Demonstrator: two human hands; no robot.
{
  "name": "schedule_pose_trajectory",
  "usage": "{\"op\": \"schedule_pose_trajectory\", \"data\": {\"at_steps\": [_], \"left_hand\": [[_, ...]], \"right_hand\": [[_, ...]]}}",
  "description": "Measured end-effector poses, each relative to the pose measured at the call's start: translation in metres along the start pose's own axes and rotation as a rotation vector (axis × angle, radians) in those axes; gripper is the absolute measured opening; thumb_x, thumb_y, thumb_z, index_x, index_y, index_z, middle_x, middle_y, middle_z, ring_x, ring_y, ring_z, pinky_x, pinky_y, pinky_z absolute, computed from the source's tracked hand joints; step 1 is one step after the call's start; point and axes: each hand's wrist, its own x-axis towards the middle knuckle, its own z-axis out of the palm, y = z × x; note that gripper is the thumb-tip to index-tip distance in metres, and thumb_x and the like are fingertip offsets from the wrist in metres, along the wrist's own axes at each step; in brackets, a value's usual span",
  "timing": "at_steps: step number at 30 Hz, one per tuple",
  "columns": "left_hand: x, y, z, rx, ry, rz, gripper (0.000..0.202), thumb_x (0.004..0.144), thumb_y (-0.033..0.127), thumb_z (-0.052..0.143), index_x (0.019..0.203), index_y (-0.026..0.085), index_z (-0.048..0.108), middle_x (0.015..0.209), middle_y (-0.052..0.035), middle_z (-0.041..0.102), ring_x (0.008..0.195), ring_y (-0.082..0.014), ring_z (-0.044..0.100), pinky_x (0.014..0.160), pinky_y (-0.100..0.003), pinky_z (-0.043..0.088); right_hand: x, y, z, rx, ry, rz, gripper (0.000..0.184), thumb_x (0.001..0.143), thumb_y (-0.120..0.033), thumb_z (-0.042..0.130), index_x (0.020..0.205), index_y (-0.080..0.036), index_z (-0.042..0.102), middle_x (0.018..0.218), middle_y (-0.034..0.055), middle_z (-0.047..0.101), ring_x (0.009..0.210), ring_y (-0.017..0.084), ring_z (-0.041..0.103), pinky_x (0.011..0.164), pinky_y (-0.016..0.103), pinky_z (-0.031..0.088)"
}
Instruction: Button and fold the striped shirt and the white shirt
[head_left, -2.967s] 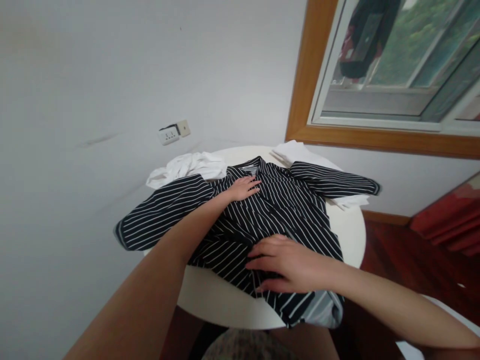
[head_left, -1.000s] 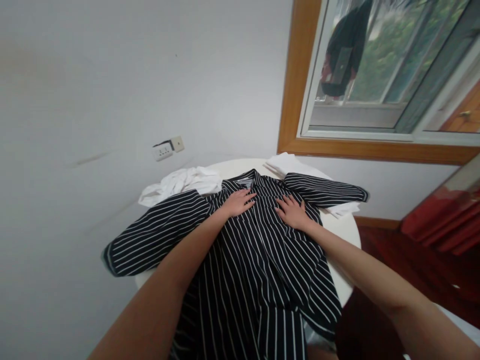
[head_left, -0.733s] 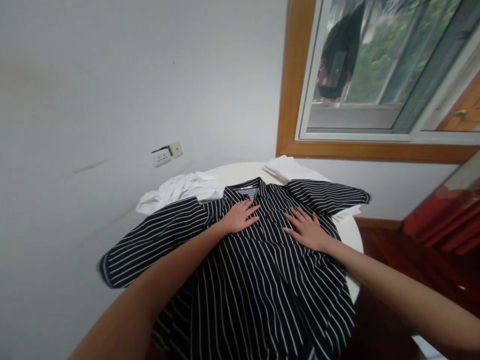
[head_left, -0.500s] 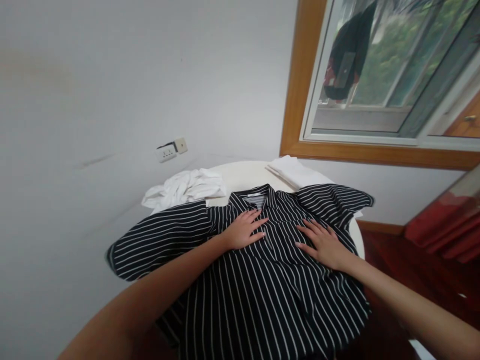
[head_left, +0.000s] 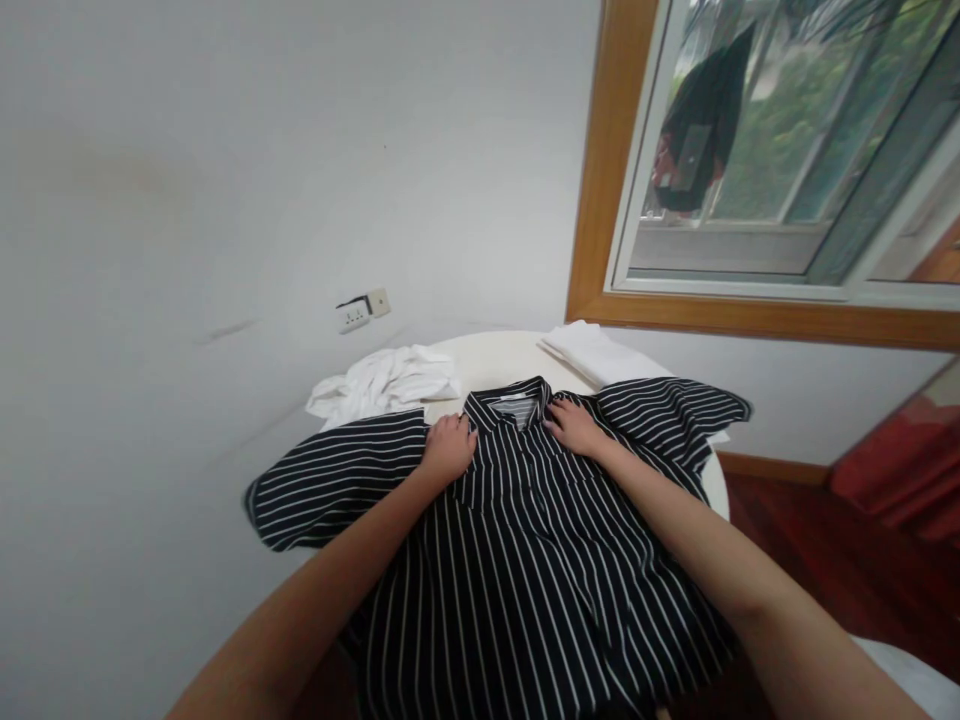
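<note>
A black shirt with white stripes (head_left: 517, 560) is spread over a round white table (head_left: 502, 350), collar at the far side and sleeves out to both sides. Its lower part hangs over the near edge. At the shoulder left of the collar, my left hand (head_left: 448, 450) is closed on the fabric with bent fingers. My right hand (head_left: 577, 428) grips the shirt just right of the collar, its fingers curled at the shoulder. The fingertips are partly hidden.
A crumpled white cloth (head_left: 390, 380) lies at the table's back left. Folded white fabric (head_left: 600, 352) rests at the back right, partly beneath a sleeve. Behind stand a wall with a socket (head_left: 352, 316) and a wood-framed window (head_left: 705, 312). A red curtain (head_left: 900, 465) hangs at right.
Both hands have moved from lying flat on the shirt's chest up to the shoulders beside the collar, and their fingers have curled onto the fabric. The view has shifted slightly.
</note>
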Motion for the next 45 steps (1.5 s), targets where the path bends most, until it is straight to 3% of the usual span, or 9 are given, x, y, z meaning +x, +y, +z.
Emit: {"op": "schedule_pose_trajectory", "data": {"at_steps": [6, 10, 16, 20, 26, 32, 35, 40, 45], "left_hand": [[-0.015, 0.002, 0.002, -0.005, 0.097, 0.109, 0.045, 0.095, 0.035, 0.034, 0.126, 0.012, 0.056, 0.143, -0.0165, 0.047, 0.135, -0.0303, 0.037, 0.113, -0.045, 0.028], [-0.026, 0.018, 0.004, -0.052, -0.029, 0.190, 0.051, 0.098, 0.038, 0.026, 0.126, 0.007, 0.056, 0.138, -0.0212, 0.051, 0.132, -0.0295, 0.043, 0.110, -0.046, 0.032], [-0.011, 0.017, 0.009, -0.129, -0.175, 0.220, 0.059, 0.095, 0.057, 0.028, 0.133, 0.020, 0.051, 0.151, -0.0147, 0.037, 0.141, -0.0322, 0.028, 0.112, -0.061, 0.021], [-0.002, 0.011, 0.004, -0.158, -0.115, 0.246, 0.053, 0.095, 0.052, 0.031, 0.131, 0.020, 0.054, 0.148, -0.0116, 0.043, 0.140, -0.0283, 0.033, 0.115, -0.052, 0.023], [-0.039, -0.001, 0.000, -0.167, -0.029, 0.238, 0.053, 0.098, 0.039, 0.027, 0.135, 0.009, 0.049, 0.141, -0.0149, 0.051, 0.136, -0.0244, 0.039, 0.116, -0.041, 0.027], [-0.057, -0.014, -0.012, -0.118, -0.165, 0.052, 0.055, 0.097, 0.047, 0.027, 0.140, 0.017, 0.044, 0.148, -0.0149, 0.041, 0.139, -0.0320, 0.032, 0.107, -0.054, 0.036], [-0.046, 0.005, -0.032, -0.024, -0.244, -0.058, 0.056, 0.093, 0.053, 0.036, 0.138, 0.022, 0.046, 0.146, -0.0174, 0.042, 0.130, -0.0397, 0.041, 0.093, -0.061, 0.043], [0.000, 0.052, -0.063, -0.008, -0.186, 0.127, 0.035, 0.093, 0.037, 0.041, 0.110, 0.018, 0.064, 0.114, -0.0154, 0.063, 0.109, -0.0328, 0.056, 0.088, -0.049, 0.047], [0.036, 0.075, -0.046, -0.071, -0.076, 0.209, 0.033, 0.091, 0.015, 0.038, 0.113, 0.016, 0.062, 0.109, -0.0147, 0.062, 0.105, -0.0285, 0.055, 0.088, -0.042, 0.045]], "right_hand": [[-0.017, -0.003, 0.019, -0.028, -0.038, 0.143, 0.069, 0.094, -0.065, 0.018, 0.150, -0.026, 0.030, 0.158, 0.0095, 0.024, 0.146, 0.030, 0.014, 0.113, 0.061, 0.009], [-0.035, -0.006, 0.020, -0.051, -0.031, 0.126, 0.073, 0.092, -0.068, 0.017, 0.151, -0.026, 0.029, 0.158, 0.0101, 0.021, 0.146, 0.030, 0.012, 0.113, 0.062, 0.004], [-0.033, 0.005, 0.017, -0.007, -0.060, 0.252, 0.072, 0.093, -0.067, 0.020, 0.150, -0.024, 0.029, 0.158, 0.0111, 0.021, 0.145, 0.032, 0.013, 0.110, 0.063, 0.016], [-0.030, 0.010, 0.015, -0.025, -0.034, 0.217, 0.072, 0.092, -0.068, 0.019, 0.150, -0.026, 0.030, 0.158, 0.0097, 0.022, 0.145, 0.032, 0.013, 0.111, 0.062, 0.017], [-0.030, 0.019, 0.012, -0.012, -0.072, 0.260, 0.073, 0.093, -0.067, 0.018, 0.152, -0.025, 0.025, 0.159, 0.0094, 0.018, 0.145, 0.032, 0.012, 0.109, 0.054, 0.027], [-0.028, 0.024, 0.017, -0.033, -0.069, 0.204, 0.070, 0.094, -0.066, 0.014, 0.152, -0.027, 0.025, 0.160, 0.0075, 0.017, 0.146, 0.029, 0.011, 0.111, 0.055, 0.022], [-0.028, 0.024, 0.018, -0.028, -0.050, 0.197, 0.069, 0.094, -0.065, 0.016, 0.151, -0.027, 0.027, 0.159, 0.0078, 0.020, 0.146, 0.029, 0.013, 0.111, 0.055, 0.022], [-0.030, 0.021, 0.015, -0.031, -0.024, 0.195, 0.065, 0.095, -0.062, 0.020, 0.150, -0.027, 0.030, 0.158, 0.0087, 0.024, 0.144, 0.030, 0.017, 0.110, 0.054, 0.025], [-0.030, 0.019, 0.015, -0.026, -0.004, 0.192, 0.063, 0.096, -0.059, 0.024, 0.148, -0.025, 0.033, 0.157, 0.0086, 0.026, 0.144, 0.029, 0.020, 0.110, 0.052, 0.027]]}}
